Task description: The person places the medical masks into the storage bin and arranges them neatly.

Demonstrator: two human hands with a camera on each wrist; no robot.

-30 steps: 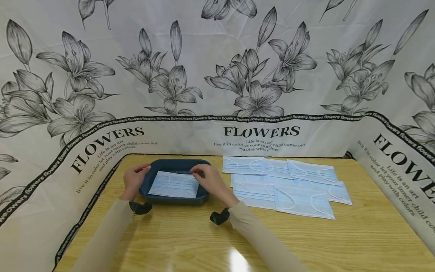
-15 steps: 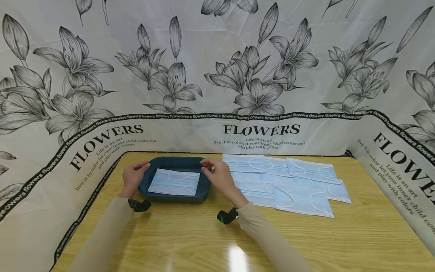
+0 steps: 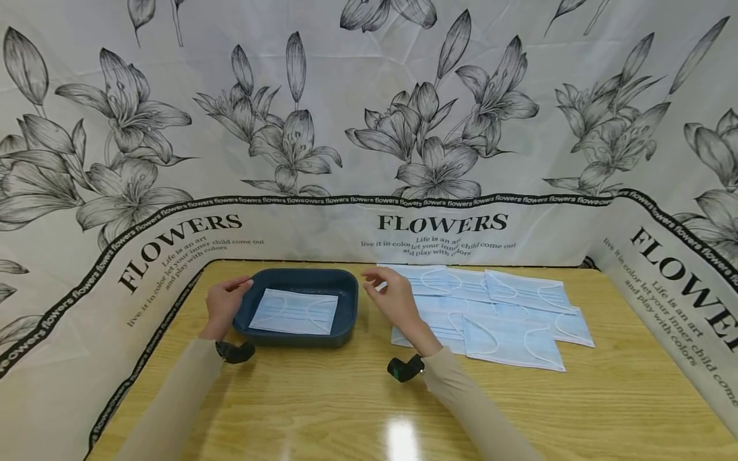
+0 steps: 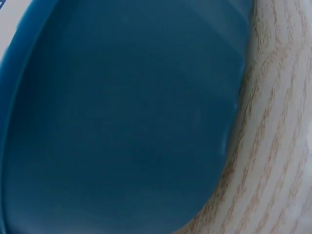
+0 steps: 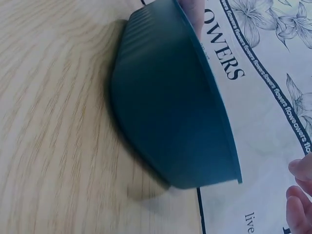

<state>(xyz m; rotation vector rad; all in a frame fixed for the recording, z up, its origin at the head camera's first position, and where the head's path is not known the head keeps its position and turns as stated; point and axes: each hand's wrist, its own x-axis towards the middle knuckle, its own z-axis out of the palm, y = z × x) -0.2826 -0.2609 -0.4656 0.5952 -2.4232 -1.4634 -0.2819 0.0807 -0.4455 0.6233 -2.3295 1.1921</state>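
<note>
A dark blue plastic basin (image 3: pixel 294 340) stands on the left of the table, with a light blue face mask (image 3: pixel 295 312) lying flat inside. At its left rim, my left hand (image 3: pixel 222 306) pinches the edge between thumb and fingers. The basin wall (image 4: pixel 122 117) fills most of the left wrist view, where that hand is out of sight. My right hand (image 3: pixel 398 303) hovers just right of the basin, apart from it, fingers loosely bent around nothing. In the right wrist view its fingertips (image 5: pixel 301 170) show at the right edge, beside the basin's outer wall (image 5: pixel 168 97).
Several overlapping face masks (image 3: pixel 513 346) lie spread on the wooden table (image 3: pixel 323 397) to the right, partly behind my right hand and wrist. A white flower-printed cloth (image 3: pixel 323 234) stands along the back and both sides.
My right hand has moved right, off the mask in the basin and out past the right rim toward the spread masks. My left hand stays at the left rim.
</note>
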